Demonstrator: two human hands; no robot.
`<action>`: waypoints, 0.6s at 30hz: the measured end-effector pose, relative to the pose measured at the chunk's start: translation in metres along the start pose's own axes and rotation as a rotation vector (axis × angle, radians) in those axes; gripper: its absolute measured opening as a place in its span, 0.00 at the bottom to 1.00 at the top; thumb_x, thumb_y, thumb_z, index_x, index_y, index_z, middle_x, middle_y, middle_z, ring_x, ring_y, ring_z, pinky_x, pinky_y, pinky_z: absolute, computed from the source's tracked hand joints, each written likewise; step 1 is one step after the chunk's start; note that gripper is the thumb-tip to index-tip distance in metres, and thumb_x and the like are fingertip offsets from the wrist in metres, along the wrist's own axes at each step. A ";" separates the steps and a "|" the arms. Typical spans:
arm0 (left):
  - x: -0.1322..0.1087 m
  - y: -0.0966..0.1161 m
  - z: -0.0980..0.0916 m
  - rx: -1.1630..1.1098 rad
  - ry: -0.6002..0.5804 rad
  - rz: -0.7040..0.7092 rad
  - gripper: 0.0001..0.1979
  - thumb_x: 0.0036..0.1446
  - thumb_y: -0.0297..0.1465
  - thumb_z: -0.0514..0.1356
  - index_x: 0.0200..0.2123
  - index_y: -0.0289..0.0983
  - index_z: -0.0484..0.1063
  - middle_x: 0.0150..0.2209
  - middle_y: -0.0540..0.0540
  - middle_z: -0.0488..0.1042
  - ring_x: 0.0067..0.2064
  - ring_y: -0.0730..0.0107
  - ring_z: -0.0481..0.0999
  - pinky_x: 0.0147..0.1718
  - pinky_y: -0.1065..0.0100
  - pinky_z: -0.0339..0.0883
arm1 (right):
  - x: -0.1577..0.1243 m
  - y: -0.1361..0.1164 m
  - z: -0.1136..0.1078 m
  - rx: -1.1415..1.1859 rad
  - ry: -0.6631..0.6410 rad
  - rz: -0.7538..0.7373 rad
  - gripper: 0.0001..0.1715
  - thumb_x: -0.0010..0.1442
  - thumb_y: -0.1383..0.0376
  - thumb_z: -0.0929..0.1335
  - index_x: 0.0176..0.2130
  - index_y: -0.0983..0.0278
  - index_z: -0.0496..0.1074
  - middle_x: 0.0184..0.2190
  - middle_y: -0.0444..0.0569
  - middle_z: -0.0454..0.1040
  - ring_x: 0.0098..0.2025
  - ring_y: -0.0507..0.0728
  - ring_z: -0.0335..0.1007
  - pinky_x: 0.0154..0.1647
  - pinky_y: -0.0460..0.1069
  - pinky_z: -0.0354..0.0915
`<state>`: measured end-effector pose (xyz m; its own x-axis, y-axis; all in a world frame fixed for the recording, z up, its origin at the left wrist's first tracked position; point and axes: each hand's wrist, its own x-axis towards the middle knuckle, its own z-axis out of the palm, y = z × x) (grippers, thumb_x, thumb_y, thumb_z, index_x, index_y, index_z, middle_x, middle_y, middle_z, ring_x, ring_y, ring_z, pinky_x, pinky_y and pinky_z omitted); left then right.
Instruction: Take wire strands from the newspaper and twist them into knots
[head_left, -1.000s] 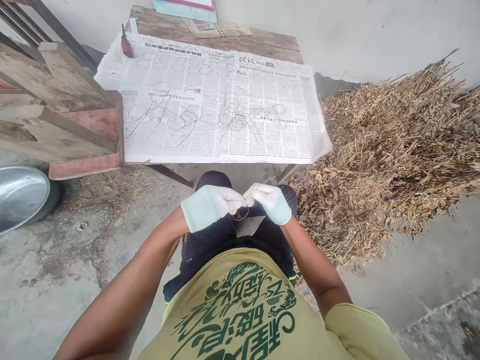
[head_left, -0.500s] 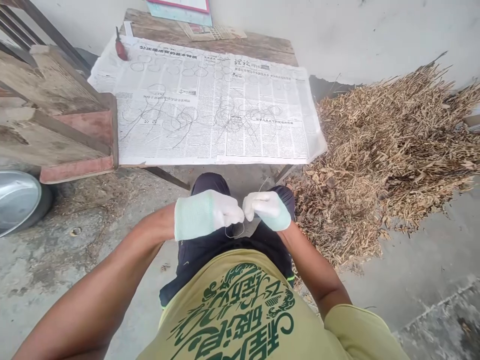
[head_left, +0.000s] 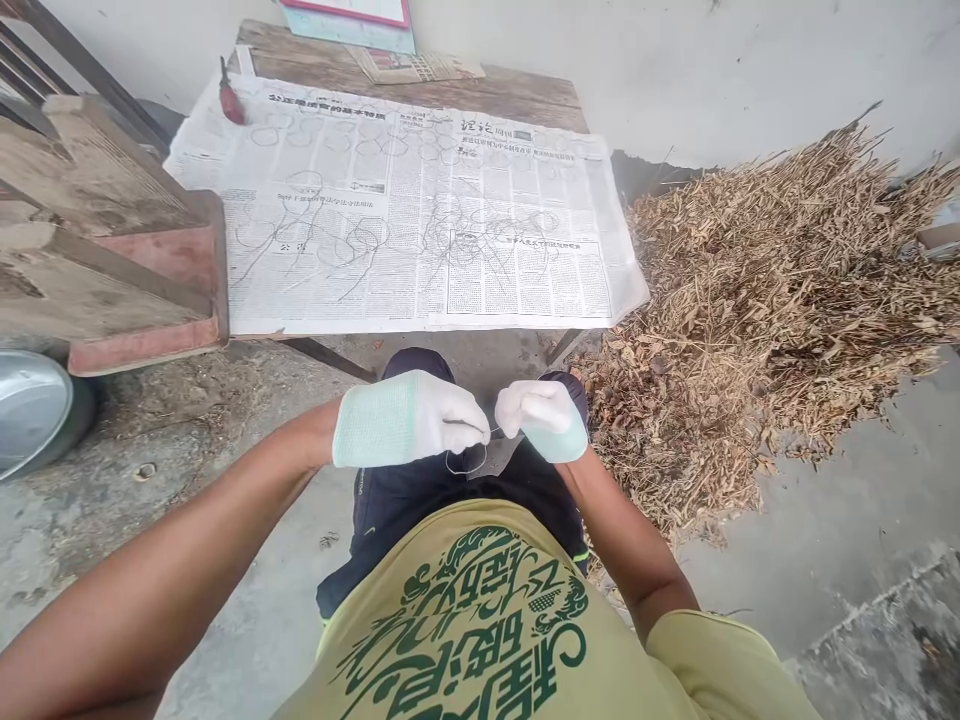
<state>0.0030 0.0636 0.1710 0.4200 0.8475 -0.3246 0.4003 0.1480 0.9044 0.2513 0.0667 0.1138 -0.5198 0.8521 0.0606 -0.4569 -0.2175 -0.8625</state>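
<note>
Both my hands wear white gloves and are held over my lap. My left hand (head_left: 420, 418) is closed in a pinch on a thin wire (head_left: 466, 466) that hangs in a small loop below the fingers. My right hand (head_left: 541, 417) is closed too, pinching the other end of the same wire. A short gap separates the two hands. Ahead, a newspaper (head_left: 397, 210) covers a low wooden table (head_left: 450, 85), with several thin wire loops (head_left: 360, 240) lying on it.
A red-handled tool (head_left: 229, 100) lies at the newspaper's far left corner. A wooden frame (head_left: 112, 240) stands at the left, with a metal basin (head_left: 34, 410) below it. A heap of dry straw (head_left: 772, 300) fills the right. Booklets lie at the table's back edge.
My hands have drawn slightly apart, with the wire loop still hanging between them. The view has shifted a little to the right.
</note>
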 end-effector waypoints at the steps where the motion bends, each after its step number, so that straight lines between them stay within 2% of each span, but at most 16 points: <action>1: 0.006 0.002 0.003 -0.008 -0.087 -0.001 0.13 0.55 0.38 0.71 0.41 0.38 0.85 0.33 0.48 0.83 0.35 0.63 0.81 0.35 0.69 0.72 | 0.000 -0.004 -0.002 -0.063 0.045 -0.013 0.18 0.61 0.55 0.75 0.28 0.67 0.81 0.24 0.51 0.75 0.26 0.56 0.69 0.31 0.52 0.66; 3: 0.013 0.001 0.008 -0.107 -0.156 0.003 0.17 0.58 0.42 0.68 0.47 0.39 0.84 0.35 0.45 0.84 0.33 0.64 0.81 0.35 0.68 0.73 | -0.001 -0.009 -0.005 -0.161 0.113 -0.041 0.17 0.62 0.56 0.73 0.31 0.67 0.82 0.25 0.50 0.77 0.27 0.55 0.71 0.34 0.52 0.68; 4: 0.015 -0.003 0.011 -0.202 -0.122 0.010 0.20 0.60 0.44 0.67 0.50 0.38 0.82 0.37 0.43 0.84 0.34 0.64 0.81 0.35 0.67 0.74 | -0.002 -0.011 -0.006 -0.199 0.137 -0.051 0.16 0.63 0.57 0.73 0.32 0.67 0.82 0.26 0.50 0.78 0.28 0.56 0.72 0.35 0.52 0.69; 6: 0.018 -0.016 0.021 -0.461 0.020 0.026 0.26 0.61 0.49 0.65 0.53 0.35 0.80 0.42 0.38 0.84 0.35 0.63 0.81 0.38 0.63 0.75 | -0.004 -0.011 -0.009 -0.261 0.172 -0.060 0.14 0.64 0.59 0.72 0.35 0.67 0.83 0.29 0.51 0.80 0.29 0.56 0.75 0.36 0.52 0.72; 8: 0.020 -0.031 0.036 -0.744 0.128 -0.002 0.30 0.59 0.52 0.66 0.52 0.32 0.80 0.42 0.36 0.83 0.33 0.64 0.80 0.35 0.64 0.76 | -0.006 -0.010 -0.009 -0.321 0.204 -0.065 0.13 0.64 0.60 0.71 0.37 0.66 0.84 0.32 0.52 0.82 0.31 0.56 0.77 0.37 0.52 0.73; 11: 0.025 -0.046 0.064 -1.078 0.159 -0.096 0.29 0.57 0.53 0.67 0.44 0.30 0.81 0.34 0.39 0.81 0.28 0.69 0.77 0.28 0.68 0.73 | -0.008 -0.007 -0.006 -0.445 0.234 -0.094 0.13 0.65 0.63 0.69 0.38 0.66 0.84 0.36 0.53 0.83 0.33 0.56 0.79 0.38 0.52 0.75; 14: 0.026 -0.047 0.087 -1.235 0.159 -0.120 0.24 0.58 0.48 0.68 0.42 0.32 0.81 0.33 0.43 0.79 0.26 0.73 0.74 0.27 0.71 0.71 | -0.007 -0.004 -0.001 -0.576 0.223 -0.173 0.13 0.66 0.66 0.68 0.38 0.64 0.85 0.38 0.52 0.84 0.38 0.57 0.80 0.42 0.52 0.76; 18: 0.024 -0.042 0.101 -1.199 0.427 -0.086 0.17 0.52 0.40 0.74 0.39 0.33 0.82 0.29 0.47 0.77 0.26 0.76 0.71 0.28 0.73 0.68 | -0.007 0.002 0.008 -0.648 0.174 -0.243 0.13 0.66 0.69 0.68 0.40 0.62 0.85 0.38 0.50 0.84 0.39 0.56 0.80 0.44 0.52 0.76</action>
<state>0.0785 0.0267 0.0974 0.0459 0.8752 -0.4816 -0.6635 0.3871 0.6403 0.2489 0.0563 0.1159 -0.3103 0.9158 0.2550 0.0039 0.2694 -0.9630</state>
